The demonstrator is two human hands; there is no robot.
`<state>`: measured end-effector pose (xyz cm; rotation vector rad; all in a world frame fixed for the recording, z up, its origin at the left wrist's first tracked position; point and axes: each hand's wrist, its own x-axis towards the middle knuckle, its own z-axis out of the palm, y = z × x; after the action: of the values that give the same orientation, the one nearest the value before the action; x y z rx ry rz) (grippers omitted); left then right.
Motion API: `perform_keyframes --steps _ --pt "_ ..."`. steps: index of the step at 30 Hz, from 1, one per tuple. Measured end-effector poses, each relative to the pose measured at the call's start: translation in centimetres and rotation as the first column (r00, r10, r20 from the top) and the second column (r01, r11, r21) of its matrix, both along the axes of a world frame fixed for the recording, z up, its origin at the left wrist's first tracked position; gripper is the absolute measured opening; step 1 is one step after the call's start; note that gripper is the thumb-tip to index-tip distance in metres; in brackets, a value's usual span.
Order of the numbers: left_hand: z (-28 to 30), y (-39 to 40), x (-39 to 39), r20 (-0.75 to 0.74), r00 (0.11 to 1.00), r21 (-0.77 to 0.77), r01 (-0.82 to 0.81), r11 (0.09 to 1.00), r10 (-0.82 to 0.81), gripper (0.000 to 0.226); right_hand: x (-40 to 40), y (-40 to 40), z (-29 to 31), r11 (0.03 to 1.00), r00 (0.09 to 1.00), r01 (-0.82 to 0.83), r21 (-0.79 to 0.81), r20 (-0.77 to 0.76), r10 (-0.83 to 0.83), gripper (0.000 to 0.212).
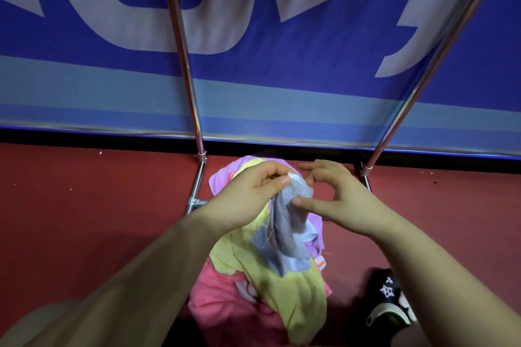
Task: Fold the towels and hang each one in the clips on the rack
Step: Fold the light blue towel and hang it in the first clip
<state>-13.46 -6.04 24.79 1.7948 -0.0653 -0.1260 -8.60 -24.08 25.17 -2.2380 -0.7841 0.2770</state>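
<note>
A pale blue towel [284, 236] hangs bunched from my left hand [251, 191], which pinches its top corner between thumb and fingers. My right hand [335, 194] is just to the right, its thumb tip touching the towel's upper edge while the other fingers are spread. Below lies a heap of towels on the floor: a yellow one [284, 296], a pink one [222, 298] and a purple one [222, 177]. The rack's metal poles [183, 59] rise on both sides. No clips are in view.
The red floor [98, 205] spreads left and right. A blue and white banner [282, 51] stands right behind the rack. The rack's base bar [196, 189] lies beside the heap. A black and white shoe [390, 301] is at the lower right.
</note>
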Motion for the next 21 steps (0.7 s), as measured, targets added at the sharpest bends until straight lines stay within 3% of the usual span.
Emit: perform_keyframes --steps 5,9,13,17,21 --pt "0.2 -0.5 -0.9 0.058 0.998 0.026 -0.014 1.000 0.013 0.014 -0.4 -1.7 0.3 0.999 0.993 0.008 0.040 -0.119 -0.003 0.026" --pt "1.5 -0.2 -2.2 0.145 0.977 -0.024 -0.156 0.987 0.158 0.013 -1.3 -3.5 0.1 0.998 0.996 0.031 -0.060 -0.082 -0.036 0.023" --pt "3.4 0.0 -3.7 0.180 0.946 -0.031 -0.269 0.963 0.270 0.013 -2.6 -5.3 1.5 0.981 0.988 0.150 -0.121 0.049 -0.145 0.032" --pt "6.6 -0.6 -4.0 0.222 0.908 -0.008 -0.362 0.932 0.355 0.012 -3.6 -6.0 5.0 0.972 0.969 0.234 0.003 0.084 -0.234 0.012" --pt "12.3 -0.7 -4.3 0.278 0.851 -0.024 -0.457 0.889 0.445 0.018 -4.3 -6.2 10.9 0.865 0.927 0.369 0.339 -0.062 -0.371 0.011"
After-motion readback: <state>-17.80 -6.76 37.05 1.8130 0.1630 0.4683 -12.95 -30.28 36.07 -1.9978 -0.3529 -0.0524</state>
